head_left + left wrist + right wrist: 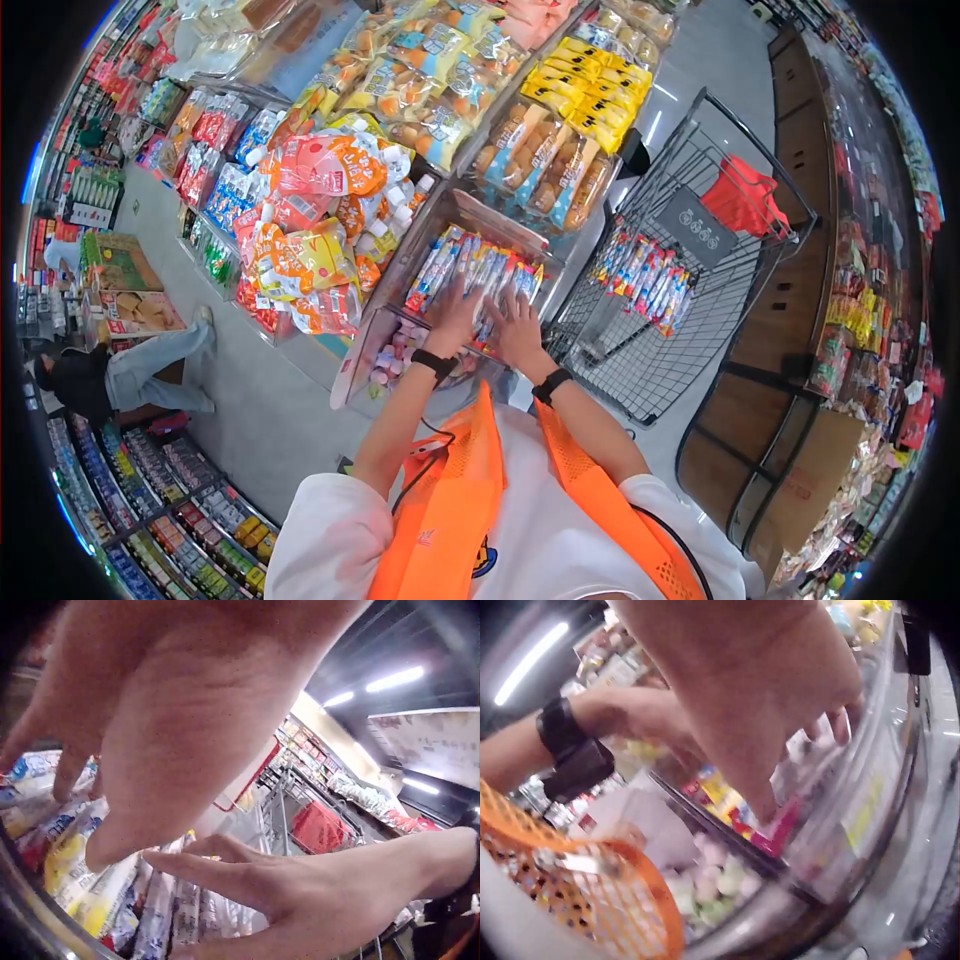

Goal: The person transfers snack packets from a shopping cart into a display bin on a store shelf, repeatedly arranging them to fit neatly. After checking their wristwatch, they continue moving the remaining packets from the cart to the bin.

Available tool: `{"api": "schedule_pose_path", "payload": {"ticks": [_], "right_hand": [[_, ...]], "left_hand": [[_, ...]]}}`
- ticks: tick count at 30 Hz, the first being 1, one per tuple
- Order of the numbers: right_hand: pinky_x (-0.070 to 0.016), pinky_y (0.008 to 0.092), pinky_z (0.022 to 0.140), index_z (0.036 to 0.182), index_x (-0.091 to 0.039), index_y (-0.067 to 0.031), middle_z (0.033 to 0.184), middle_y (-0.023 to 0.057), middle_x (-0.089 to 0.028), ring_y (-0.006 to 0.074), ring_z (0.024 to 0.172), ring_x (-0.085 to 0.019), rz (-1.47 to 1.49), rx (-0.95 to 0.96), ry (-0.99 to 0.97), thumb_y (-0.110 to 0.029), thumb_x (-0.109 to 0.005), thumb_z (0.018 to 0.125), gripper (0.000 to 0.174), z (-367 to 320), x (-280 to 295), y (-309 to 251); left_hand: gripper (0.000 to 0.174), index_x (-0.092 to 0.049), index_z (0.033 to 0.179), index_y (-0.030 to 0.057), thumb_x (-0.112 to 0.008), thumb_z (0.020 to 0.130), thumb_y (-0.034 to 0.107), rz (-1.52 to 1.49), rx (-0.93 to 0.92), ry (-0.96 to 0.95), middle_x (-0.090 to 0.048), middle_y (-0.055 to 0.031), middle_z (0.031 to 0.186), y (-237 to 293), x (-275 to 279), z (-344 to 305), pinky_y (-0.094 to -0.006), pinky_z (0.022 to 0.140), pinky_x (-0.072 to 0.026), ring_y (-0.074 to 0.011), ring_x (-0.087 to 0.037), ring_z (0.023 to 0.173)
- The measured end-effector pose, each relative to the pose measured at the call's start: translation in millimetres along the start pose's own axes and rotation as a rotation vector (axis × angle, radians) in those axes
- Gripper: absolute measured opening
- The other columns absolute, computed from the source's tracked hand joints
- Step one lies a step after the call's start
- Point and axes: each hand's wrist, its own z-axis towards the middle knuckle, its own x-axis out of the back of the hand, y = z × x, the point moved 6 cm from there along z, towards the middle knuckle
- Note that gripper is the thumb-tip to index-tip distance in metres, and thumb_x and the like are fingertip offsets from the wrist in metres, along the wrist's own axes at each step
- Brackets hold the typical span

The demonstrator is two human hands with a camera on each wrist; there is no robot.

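Note:
Slim, brightly wrapped stick-shaped snack packets lie side by side in a clear-walled display bin. My left hand reaches down over their left part, its fingers spread onto the wrappers. Close beside it, my right hand rests fingers-down on the right end of the row. In the left wrist view the right hand stretches out its fingers over the packets. The right wrist view shows a pink-ended packet by the right fingertips, which are partly hidden.
A shopping cart on the right carries a pile of similar packets and a red bag. Pouches heap up at left, bread packs behind. A divider separates the nearer bin of pastel sweets. Someone in jeans is at far left.

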Motion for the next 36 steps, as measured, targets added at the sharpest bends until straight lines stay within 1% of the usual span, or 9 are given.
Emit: {"api": "schedule_pose_path", "payload": {"ticks": [4, 8, 9, 11, 14, 17, 21, 29, 36], "right_hand": [[-0.0459, 0.0464, 0.099, 0.144, -0.048, -0.0182, 0.128, 0.0214, -0.05, 0.0366, 0.115, -0.054, 0.084, -0.004, 0.071, -0.035, -0.081, 0.069, 0.084, 6, -38, 22], [-0.0519, 0.0472, 0.096, 0.145, -0.047, -0.0152, 0.141, 0.028, -0.046, 0.0444, 0.119, -0.056, 0.302, 0.021, -0.05, -0.034, -0.085, 0.061, 0.094, 17, -10, 22], [-0.0509, 0.0473, 0.098, 0.145, -0.047, -0.0151, 0.142, 0.0279, -0.045, 0.045, 0.12, -0.056, 0.301, 0.043, -0.078, -0.036, -0.086, 0.061, 0.095, 16, -10, 25], [-0.0472, 0.0479, 0.102, 0.146, -0.046, -0.0151, 0.144, 0.0279, -0.043, 0.0454, 0.122, -0.054, 0.277, 0.042, -0.112, -0.039, -0.086, 0.06, 0.097, 9, -18, 26], [-0.0368, 0.05, 0.112, 0.148, -0.044, -0.0177, 0.149, 0.03, -0.038, 0.0458, 0.134, -0.042, 0.285, 0.027, -0.207, -0.043, -0.086, 0.062, 0.1, 2, -13, 38], [-0.0233, 0.0526, 0.119, 0.151, -0.041, -0.022, 0.153, 0.0334, -0.032, 0.0472, 0.144, -0.027, 0.183, 0.046, -0.066, -0.045, -0.085, 0.062, 0.102, -3, -5, 33], [-0.0135, 0.0549, 0.122, 0.156, -0.033, -0.0278, 0.155, 0.0371, -0.026, 0.049, 0.148, -0.018, 0.074, 0.027, -0.063, -0.052, -0.086, 0.059, 0.113, 2, -10, 33], [-0.0075, 0.0535, 0.123, 0.159, -0.024, -0.0224, 0.157, 0.0369, -0.023, 0.0483, 0.15, -0.014, -0.015, 0.035, -0.111, -0.058, -0.076, 0.072, 0.107, -5, -5, 29], [-0.0059, 0.053, 0.123, 0.158, -0.027, -0.0136, 0.156, 0.0354, -0.027, 0.0468, 0.15, -0.017, -0.004, 0.061, -0.096, -0.055, -0.068, 0.081, 0.097, -20, -14, 29]], "left_hand": [[0.031, -0.059, 0.125, 0.0113, -0.047, 0.096, 0.013, -0.273, 0.026, 0.253, -0.062, -0.0188, 0.119, -30, -31, 30, -0.0524, 0.087, -0.0511, -0.0375, -0.062, 0.11], [0.026, -0.067, 0.11, 0.0076, -0.046, 0.096, 0.013, -0.161, 0.022, 0.518, -0.069, -0.0193, 0.094, -59, -39, 42, -0.0479, 0.071, -0.0568, -0.0352, -0.071, 0.085], [0.027, -0.063, 0.115, 0.0062, -0.045, 0.095, 0.01, -0.16, 0.1, 0.25, -0.068, -0.0204, 0.105, -43, -18, 36, -0.048, 0.079, -0.0566, -0.0367, -0.069, 0.095], [0.029, -0.062, 0.117, 0.0102, -0.045, 0.094, 0.008, -0.054, 0.079, 0.322, -0.069, -0.0164, 0.104, -32, -11, 31, -0.0476, 0.074, -0.0573, -0.0349, -0.07, 0.091], [0.05, -0.053, 0.136, 0.0141, -0.056, 0.087, 0.003, 0.092, 0.149, 0.21, -0.045, -0.0178, 0.146, -26, -6, 26, -0.0574, 0.088, -0.0512, -0.0388, -0.042, 0.138], [0.05, -0.053, 0.139, 0.0216, -0.057, 0.091, 0.01, 0.147, 0.253, 0.349, -0.036, -0.0168, 0.154, -42, -17, 24, -0.0601, 0.088, -0.0499, -0.0382, -0.036, 0.141], [0.089, -0.027, 0.158, 0.0309, -0.064, 0.082, 0.001, 0.055, 0.26, 0.2, -0.011, -0.0198, 0.166, -48, -36, 28, -0.0671, 0.104, -0.0366, -0.0411, -0.019, 0.15], [0.09, -0.018, 0.16, 0.0362, -0.054, 0.086, 0.001, 0.033, 0.262, 0.155, -0.007, -0.0186, 0.167, -51, -41, 33, -0.0717, 0.106, -0.0305, -0.0426, -0.018, 0.151], [0.079, -0.03, 0.157, 0.0279, -0.058, 0.086, 0.009, -0.058, 0.033, 0.526, -0.023, -0.0153, 0.163, -24, -10, -10, -0.0646, 0.105, -0.036, -0.0353, -0.022, 0.151]]}}
